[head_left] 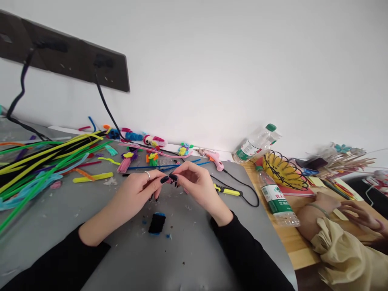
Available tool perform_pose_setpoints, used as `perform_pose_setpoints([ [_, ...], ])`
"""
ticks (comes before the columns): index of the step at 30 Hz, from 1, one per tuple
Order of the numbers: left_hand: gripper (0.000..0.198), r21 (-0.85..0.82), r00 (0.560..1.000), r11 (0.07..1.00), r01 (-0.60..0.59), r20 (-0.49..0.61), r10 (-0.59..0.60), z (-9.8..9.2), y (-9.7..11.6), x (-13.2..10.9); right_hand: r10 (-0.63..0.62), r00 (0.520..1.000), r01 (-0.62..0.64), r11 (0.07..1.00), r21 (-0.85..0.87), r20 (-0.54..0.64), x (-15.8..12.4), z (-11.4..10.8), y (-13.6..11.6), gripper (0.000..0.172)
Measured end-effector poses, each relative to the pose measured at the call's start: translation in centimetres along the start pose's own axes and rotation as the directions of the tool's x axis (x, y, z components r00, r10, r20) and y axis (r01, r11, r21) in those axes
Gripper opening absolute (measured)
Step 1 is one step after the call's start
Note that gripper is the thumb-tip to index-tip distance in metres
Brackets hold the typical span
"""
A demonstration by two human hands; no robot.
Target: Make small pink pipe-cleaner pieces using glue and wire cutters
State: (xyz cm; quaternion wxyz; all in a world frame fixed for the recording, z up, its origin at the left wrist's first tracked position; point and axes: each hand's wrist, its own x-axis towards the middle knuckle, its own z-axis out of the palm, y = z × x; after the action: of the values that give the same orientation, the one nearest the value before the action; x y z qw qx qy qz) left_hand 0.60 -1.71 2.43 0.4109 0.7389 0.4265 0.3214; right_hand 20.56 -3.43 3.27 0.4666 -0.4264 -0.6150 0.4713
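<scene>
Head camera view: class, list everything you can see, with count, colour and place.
Pipe cleaners: many, yellow, green, black, blue; left of grey table.
Pipe-cleaner figures: several, mixed colours; along the wall.
Glue gun: one, pink; far table edge.
Bottles: two, clear, green labels; right, near the basket.
Wire basket: one, black and yellow; wooden table.
Small block: one, black and blue; below the hands.
Another person's hand: one; far right.
Left hand, right hand: black sleeves, dark nails; fingertips pinched together, centre.
</scene>
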Motion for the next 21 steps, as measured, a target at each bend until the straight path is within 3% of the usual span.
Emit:
perform_pose_setpoints([
  [4, 0.049, -0.082, 0.999, 0.996, 0.020, -0.030, -0.022, 0.0, -0.1, 0.0, 0.046, 0.998, -0.042, 0.994, 0.100, -0.040, 0.0, -0.4, 0.4, 0.030],
  [8, 0.046, -0.188, 0.982, 0.977, 0.095, -0.143, -0.123, -0.2, 0.2, 0.0, 0.050, 0.991, -0.029, 0.986, 0.162, -0.123, 0.4, -0.7, 1.0, 0.034],
  [15, 0.041, -0.176, 0.953, 0.976, 0.125, -0.253, -0.167, -0.3, 0.4, -0.1, 0.092, 0.983, -0.065, 0.985, 0.163, -0.160, 0.3, -0.2, 1.6, 0.032],
  [21, 0.038, -0.092, 0.954, 0.992, 0.087, -0.278, -0.109, -0.4, 0.3, -0.1, -0.037, 0.987, 0.041, 0.999, 0.017, -0.153, -0.2, 0.7, 1.1, 0.020],
])
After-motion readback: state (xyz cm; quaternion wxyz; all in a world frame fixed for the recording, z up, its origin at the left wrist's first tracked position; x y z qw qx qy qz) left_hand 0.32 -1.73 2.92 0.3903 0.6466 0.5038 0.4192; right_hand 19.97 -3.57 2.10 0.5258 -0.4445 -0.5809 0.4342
